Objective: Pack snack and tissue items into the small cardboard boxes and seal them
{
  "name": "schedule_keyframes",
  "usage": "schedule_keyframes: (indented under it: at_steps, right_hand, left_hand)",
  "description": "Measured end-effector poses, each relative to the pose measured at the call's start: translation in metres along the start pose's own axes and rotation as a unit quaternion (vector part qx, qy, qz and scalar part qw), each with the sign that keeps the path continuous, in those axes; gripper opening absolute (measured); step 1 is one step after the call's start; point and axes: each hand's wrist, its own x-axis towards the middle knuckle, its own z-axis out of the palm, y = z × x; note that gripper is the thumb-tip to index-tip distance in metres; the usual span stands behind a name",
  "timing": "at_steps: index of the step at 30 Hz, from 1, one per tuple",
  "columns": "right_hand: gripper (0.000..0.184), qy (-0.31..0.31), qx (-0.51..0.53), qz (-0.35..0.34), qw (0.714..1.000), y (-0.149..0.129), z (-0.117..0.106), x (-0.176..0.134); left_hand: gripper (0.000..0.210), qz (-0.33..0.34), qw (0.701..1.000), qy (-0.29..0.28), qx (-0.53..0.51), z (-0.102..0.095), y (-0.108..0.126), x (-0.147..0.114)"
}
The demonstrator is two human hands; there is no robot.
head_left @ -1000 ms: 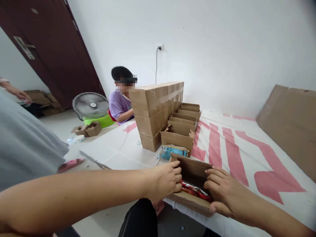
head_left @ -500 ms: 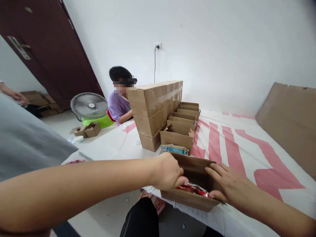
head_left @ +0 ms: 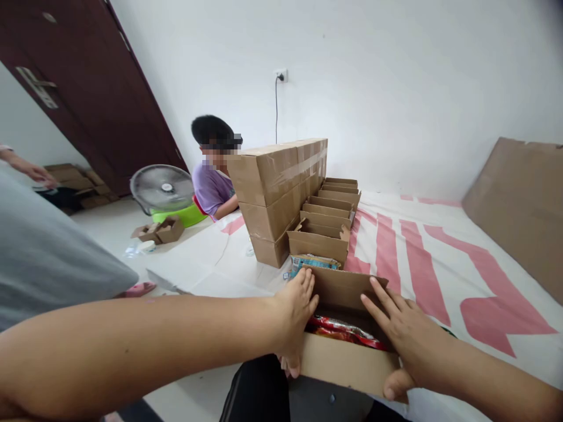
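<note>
An open cardboard box [head_left: 347, 360] sits at the near edge of the table, its front wall facing me. Inside lie shiny red packets [head_left: 345, 333]; how many is hidden. My left hand [head_left: 299, 319] grips the box's left end, fingers along the upper edge and thumb low at the front corner. At the right end, my right hand [head_left: 409, 331] holds the box, fingers spread over the side and thumb against the front corner. Just behind the box lies a blue-and-yellow packet [head_left: 319, 262].
Behind stands a row of open boxes [head_left: 319, 245] beside a stack of taped cartons [head_left: 275, 225]. A person in purple [head_left: 209, 190] sits beyond the stack. A person in grey [head_left: 53, 246] stands at left. A fan [head_left: 162, 187] is on the floor; a cardboard sheet [head_left: 519, 211] leans at right.
My left hand has come out of the box, away from the red packets, to its left end. My right thumb has moved from inside to the front corner. The box's front wall shows more.
</note>
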Motion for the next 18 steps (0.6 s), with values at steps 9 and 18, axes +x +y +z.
schedule_keyframes:
  at_steps: [9,18]
  right_hand:
    - [0.034,0.006,0.008,-0.087,0.996,-0.008,-0.009,-0.002]
    - [0.022,-0.007,-0.109,-0.051,0.993,-0.016,-0.01,0.013]
  left_hand:
    - [0.068,0.083,0.996,0.039,0.011,0.02,0.037,0.004]
    - [0.076,0.08,0.995,0.014,0.064,0.011,0.05,-0.01]
